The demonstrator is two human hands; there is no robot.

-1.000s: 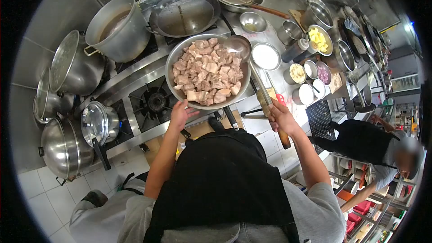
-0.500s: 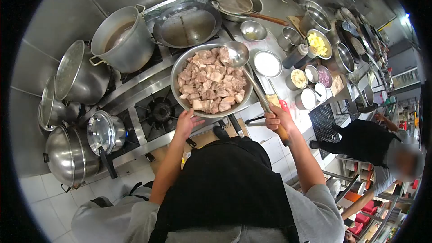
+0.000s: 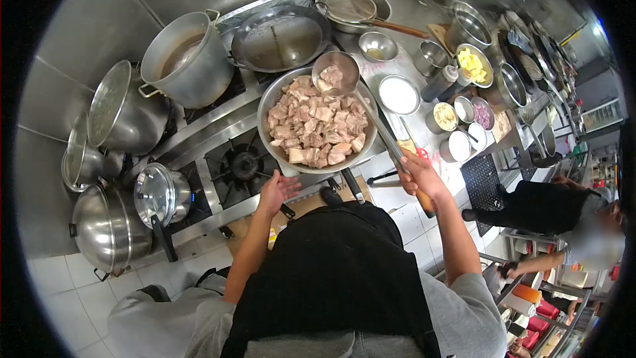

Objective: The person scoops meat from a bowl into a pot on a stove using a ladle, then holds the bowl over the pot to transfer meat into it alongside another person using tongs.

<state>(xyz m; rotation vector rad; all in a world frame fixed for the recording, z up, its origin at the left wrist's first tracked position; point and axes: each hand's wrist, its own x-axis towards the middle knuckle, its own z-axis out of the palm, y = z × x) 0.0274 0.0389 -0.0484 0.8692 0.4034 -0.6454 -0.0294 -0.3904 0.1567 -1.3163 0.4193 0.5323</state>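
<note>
My right hand (image 3: 419,174) is wrapped round the wooden handle of a long metal ladle (image 3: 379,126). The ladle's bowl holds a few chunks of pale cooked meat and sits over the far edge of a wide metal bowl. That metal bowl (image 3: 266,146) is heaped with more meat chunks (image 3: 317,122). Just below the bowl's near left rim is my left hand (image 3: 278,192), its fingers apart and nothing in it. A bare gas burner (image 3: 240,162) lies left of the bowl.
A wok (image 3: 281,36) with liquid and a tall stockpot (image 3: 189,59) stand at the back. A lidded pressure cooker (image 3: 159,192) is at left. Containers of white contents (image 3: 399,95) and chopped ingredients cover the right counter. A co-worker in a black apron (image 3: 550,207) stands at right.
The ladle's bowl has tipped up and now carries meat chunks. My right hand has shifted slightly right and down. My left hand has come away from the bowl's rim.
</note>
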